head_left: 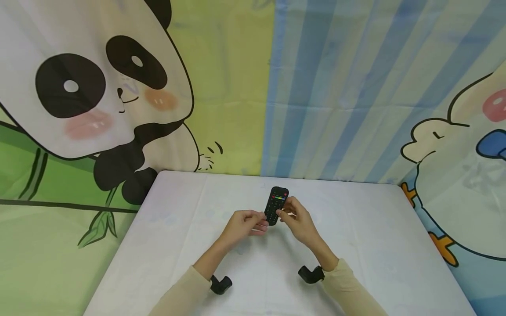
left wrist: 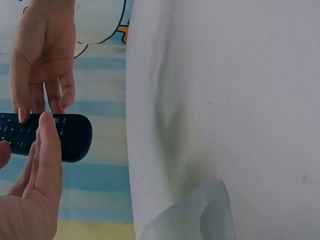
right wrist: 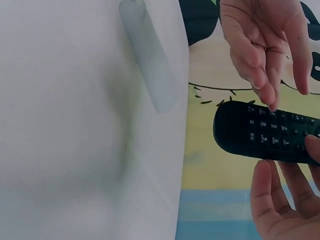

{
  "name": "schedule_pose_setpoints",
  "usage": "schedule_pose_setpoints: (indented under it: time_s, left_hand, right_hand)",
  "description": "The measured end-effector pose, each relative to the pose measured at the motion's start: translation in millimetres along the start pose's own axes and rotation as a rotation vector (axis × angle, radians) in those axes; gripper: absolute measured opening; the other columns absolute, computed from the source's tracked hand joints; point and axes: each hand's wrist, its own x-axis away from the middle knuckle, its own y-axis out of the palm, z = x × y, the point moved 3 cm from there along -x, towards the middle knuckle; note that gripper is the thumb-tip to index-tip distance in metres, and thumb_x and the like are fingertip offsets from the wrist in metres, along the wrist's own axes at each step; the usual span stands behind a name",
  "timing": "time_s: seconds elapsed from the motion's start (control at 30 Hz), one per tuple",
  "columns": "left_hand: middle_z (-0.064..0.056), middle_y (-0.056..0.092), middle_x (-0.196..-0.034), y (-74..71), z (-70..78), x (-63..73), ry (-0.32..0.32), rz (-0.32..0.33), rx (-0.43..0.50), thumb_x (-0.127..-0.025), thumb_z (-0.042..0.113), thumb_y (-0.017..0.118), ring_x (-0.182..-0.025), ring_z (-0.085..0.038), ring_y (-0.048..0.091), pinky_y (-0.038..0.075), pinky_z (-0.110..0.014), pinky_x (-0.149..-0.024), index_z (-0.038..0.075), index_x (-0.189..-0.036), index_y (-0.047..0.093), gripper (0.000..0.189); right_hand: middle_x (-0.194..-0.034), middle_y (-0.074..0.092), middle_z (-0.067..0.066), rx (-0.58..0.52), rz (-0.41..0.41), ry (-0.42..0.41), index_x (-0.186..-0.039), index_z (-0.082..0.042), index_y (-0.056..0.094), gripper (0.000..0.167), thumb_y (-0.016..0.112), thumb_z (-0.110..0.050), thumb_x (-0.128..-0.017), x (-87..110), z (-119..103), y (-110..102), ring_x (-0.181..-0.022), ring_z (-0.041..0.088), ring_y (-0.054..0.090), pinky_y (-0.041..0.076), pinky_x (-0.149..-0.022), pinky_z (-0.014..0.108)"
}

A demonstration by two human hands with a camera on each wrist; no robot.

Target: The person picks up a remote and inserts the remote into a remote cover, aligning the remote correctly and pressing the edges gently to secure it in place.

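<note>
one black remote control point(head_left: 276, 205) lies at ten o'clock from the right hand point(head_left: 299, 220), which pinches it; the left hand point(head_left: 244, 224), unclenched, meets its eight-o'clock edge; light edge support should spare the buttons point(right wrist: 263, 125).

A white tabletop point(head_left: 375, 228) with soft shadows point(left wrist: 175, 140) on it reaches to a printed fabric backdrop point(head_left: 47, 254), lightly creased. On the left a large cartoon panda point(head_left: 95, 26) shows against green, with green leaves point(head_left: 96, 228) below it; next come a plain yellow-green panel point(head_left: 225, 87) and slanting blue stripes point(head_left: 302, 87), and at the right stands a pale cartoon bird point(head_left: 466, 206) with orange feet point(head_left: 443, 246)
</note>
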Motion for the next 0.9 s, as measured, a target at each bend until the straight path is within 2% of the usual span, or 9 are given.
schedule_pose_setpoints:
  time_s: [0.13, 0.27, 0.37, 0.5, 0.7, 0.9]
  left_hand:
    - [-0.026, 0.069, -0.107, 0.8, 3.0, -0.4, -0.076, -0.033, 0.135, -0.102, 0.035, 0.060, -0.092, -0.029, 0.072, 0.058, -0.041, -0.081, -0.011, -0.117, 0.063, 0.048]
    - [-0.021, 0.071, -0.106, -0.8, 3.4, -1.7, -0.117, -0.039, 0.248, -0.099, 0.039, 0.063, -0.094, -0.029, 0.072, 0.056, -0.042, -0.084, -0.014, -0.120, 0.060, 0.057]
    - [-0.024, 0.069, -0.111, -1.7, 2.5, -2.8, -0.122, -0.058, 0.268, -0.098, 0.041, 0.065, -0.098, -0.032, 0.070, 0.056, -0.043, -0.085, -0.015, -0.123, 0.058, 0.062]
    - [-0.029, 0.064, -0.118, -1.4, 2.1, -3.7, -0.130, -0.076, 0.273, -0.097, 0.043, 0.065, -0.105, -0.037, 0.067, 0.056, -0.042, -0.086, -0.012, -0.126, 0.058, 0.063]
    - [-0.025, 0.067, -0.114, 1.6, 3.0, -4.8, -0.129, -0.099, 0.293, -0.099, 0.037, 0.064, -0.100, -0.033, 0.070, 0.056, -0.042, -0.085, -0.013, -0.130, 0.056, 0.058]
    - [-0.023, 0.064, -0.119, 3.9, 5.5, -3.3, -0.132, -0.115, 0.305, -0.097, 0.024, 0.068, -0.103, -0.031, 0.069, 0.058, -0.037, -0.081, -0.013, -0.129, 0.055, 0.050]
  right_hand:
    - [-0.108, 0.065, 0.015, 0.063, 0.017, -0.122, -0.115, 0.002, 0.059, 0.022, 0.065, 0.006, -0.094, 3.2, -5, 1, -0.098, 0.036, 0.064, 0.056, -0.080, 0.046]
    - [-0.108, 0.066, 0.014, 0.114, 0.016, -0.260, -0.114, 0.004, 0.060, 0.025, 0.066, 0.012, -0.091, 5.7, -7, 3, -0.098, 0.032, 0.065, 0.056, -0.081, 0.050]
    - [-0.109, 0.066, 0.016, 0.143, 0.005, -0.352, -0.114, 0.007, 0.061, 0.027, 0.066, 0.016, -0.089, 7.0, -7, 3, -0.098, 0.030, 0.065, 0.057, -0.080, 0.049]
    - [-0.110, 0.063, 0.023, 0.171, -0.008, -0.454, -0.113, 0.011, 0.059, 0.032, 0.067, 0.021, -0.084, 7.9, -7, 3, -0.099, 0.035, 0.063, 0.056, -0.079, 0.051]
    - [-0.107, 0.062, 0.026, 0.229, 0.024, -0.544, -0.107, 0.010, 0.062, 0.036, 0.072, 0.025, -0.076, 9.1, -7, 2, -0.099, 0.041, 0.061, 0.057, -0.077, 0.048]
    - [-0.116, 0.061, 0.020, 0.280, 0.052, -0.546, -0.105, -0.003, 0.067, 0.037, 0.077, 0.018, -0.076, 3.7, 31, 2, -0.103, 0.035, 0.060, 0.055, -0.081, 0.041]
